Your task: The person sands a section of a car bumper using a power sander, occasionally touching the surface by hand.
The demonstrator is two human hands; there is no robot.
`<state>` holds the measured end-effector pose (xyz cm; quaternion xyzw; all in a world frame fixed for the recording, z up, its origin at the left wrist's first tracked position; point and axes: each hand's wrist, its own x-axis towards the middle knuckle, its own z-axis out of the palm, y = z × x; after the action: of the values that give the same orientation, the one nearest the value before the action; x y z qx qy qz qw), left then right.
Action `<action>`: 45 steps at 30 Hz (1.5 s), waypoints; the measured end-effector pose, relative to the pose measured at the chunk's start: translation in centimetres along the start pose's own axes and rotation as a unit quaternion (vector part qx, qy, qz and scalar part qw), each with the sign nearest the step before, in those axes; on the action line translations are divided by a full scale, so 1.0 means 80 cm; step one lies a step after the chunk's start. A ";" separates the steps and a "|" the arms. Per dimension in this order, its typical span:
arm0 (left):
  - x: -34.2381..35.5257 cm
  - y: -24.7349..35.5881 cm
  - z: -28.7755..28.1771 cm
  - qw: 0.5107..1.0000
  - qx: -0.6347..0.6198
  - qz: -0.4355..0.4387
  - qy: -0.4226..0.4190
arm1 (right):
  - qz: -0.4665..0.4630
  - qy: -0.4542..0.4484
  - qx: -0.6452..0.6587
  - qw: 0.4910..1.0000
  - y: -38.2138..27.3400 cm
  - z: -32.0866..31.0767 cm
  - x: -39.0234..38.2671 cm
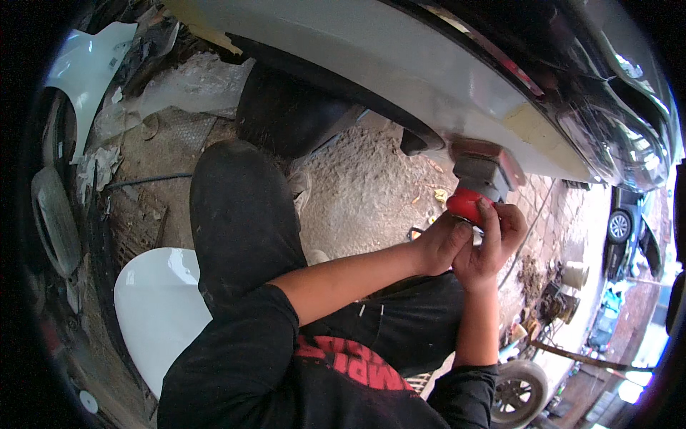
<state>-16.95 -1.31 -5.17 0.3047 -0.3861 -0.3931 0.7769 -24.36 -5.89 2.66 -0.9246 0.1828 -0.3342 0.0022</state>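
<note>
- Lower left: white panel [157, 300], part-hidden by black sleeve [229, 350]; lower right: loose wheel [518, 393].
- Right of centre: red-capped tool [480, 173] against grey car panel [429, 71], just above hands.
- Right hand [491, 250] grips cap; left hand [437, 247] alongside, hold can't be told.

Across the middle, the rough earthen ground [350, 214] is dotted with a yellow leaf [440, 194]; toward its far left edge, plastic sheeting [200, 86] is crumpled, a dark hose [150, 181] stretched nearer!
</note>
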 end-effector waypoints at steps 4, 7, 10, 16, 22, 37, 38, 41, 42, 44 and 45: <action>0.010 0.028 -0.017 0.999 0.022 -0.002 -0.040 | -0.017 0.035 0.023 0.999 -0.008 0.006 0.012; 0.007 0.016 -0.012 1.000 -0.021 -0.001 -0.022 | 0.003 0.035 0.034 0.999 -0.009 0.006 0.006; 0.003 0.013 -0.008 1.000 -0.027 0.003 0.000 | 0.007 0.014 0.031 0.999 -0.006 0.007 0.008; 0.008 0.022 -0.023 0.999 -0.020 0.012 -0.036 | -0.005 0.058 0.071 0.996 -0.015 0.014 0.021; 0.005 0.017 -0.006 0.999 -0.031 -0.012 -0.005 | 0.005 0.028 0.040 0.999 -0.008 0.007 0.013; -0.003 0.044 0.038 0.970 0.147 -0.149 -0.123 | 0.181 0.111 0.092 0.973 0.017 -0.048 -0.054; -0.003 0.051 0.039 0.960 0.203 -0.106 -0.163 | 0.218 0.168 0.130 0.953 0.012 -0.049 -0.061; 0.016 0.079 0.039 0.906 0.284 -0.029 -0.311 | 0.364 0.235 0.200 0.879 0.013 -0.067 -0.076; 0.017 0.082 0.037 0.880 0.331 -0.049 -0.337 | 0.394 0.264 0.175 0.863 0.030 -0.067 -0.083; 0.015 0.083 0.030 0.815 0.425 -0.093 -0.383 | 0.453 0.256 0.126 0.845 0.034 -0.065 -0.075; 0.025 0.087 0.024 0.742 0.492 -0.146 -0.432 | 0.467 0.263 0.150 0.831 0.042 -0.066 -0.075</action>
<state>-15.18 0.17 1.92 0.4948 -0.7707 -0.3470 0.2019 -33.06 -6.37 2.64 -0.5946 0.5345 -0.5469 0.2482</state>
